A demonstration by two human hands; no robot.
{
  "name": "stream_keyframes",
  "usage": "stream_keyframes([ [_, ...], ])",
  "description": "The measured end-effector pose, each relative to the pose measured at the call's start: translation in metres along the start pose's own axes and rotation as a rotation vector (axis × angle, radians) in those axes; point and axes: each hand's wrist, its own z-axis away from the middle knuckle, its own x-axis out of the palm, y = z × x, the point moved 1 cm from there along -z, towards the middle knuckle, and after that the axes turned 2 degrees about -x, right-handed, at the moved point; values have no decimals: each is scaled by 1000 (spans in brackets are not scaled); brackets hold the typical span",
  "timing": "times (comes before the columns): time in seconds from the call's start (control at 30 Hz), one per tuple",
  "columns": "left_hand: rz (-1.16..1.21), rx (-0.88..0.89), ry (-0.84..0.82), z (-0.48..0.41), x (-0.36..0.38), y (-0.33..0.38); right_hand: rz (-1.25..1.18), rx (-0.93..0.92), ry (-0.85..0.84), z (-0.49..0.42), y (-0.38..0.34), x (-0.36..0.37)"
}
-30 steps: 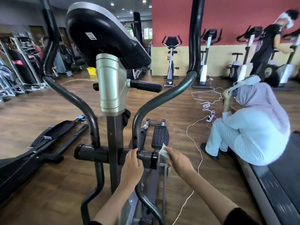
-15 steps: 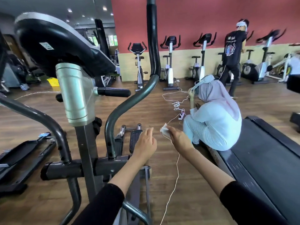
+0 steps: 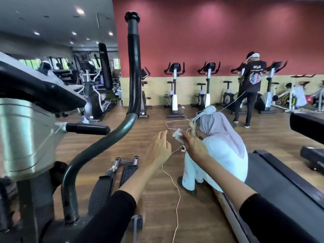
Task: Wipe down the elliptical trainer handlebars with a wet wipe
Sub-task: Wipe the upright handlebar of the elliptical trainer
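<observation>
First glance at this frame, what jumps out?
Two bare hands meet mid-frame over the wood floor: the right hand pinches a crumpled white wipe, the left hand is empty beside it. The elliptical's tall black handlebar rises to their left, untouched. Just behind the hands, a person in pale clothes crouches by a treadmill.

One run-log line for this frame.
right hand: holds wet wipe | left hand: empty, open | both off handlebar
</observation>
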Motion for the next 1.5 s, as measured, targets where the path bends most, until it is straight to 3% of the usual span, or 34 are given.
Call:
stream_keyframes([
  [0.23, -53, -5, 23, -60, 16, 24, 98, 5, 20, -49, 44, -13],
  [0.8, -73, -67, 54, -127, 29, 35, -11, -83, 39, -117, 73, -27],
  [1.13, -75, -87, 52, -161, 52, 21, -58, -61, 57, -145, 90, -11],
  [1.5, -60, -153, 126, -250, 87, -19, -47, -90, 56, -241, 115, 25],
])
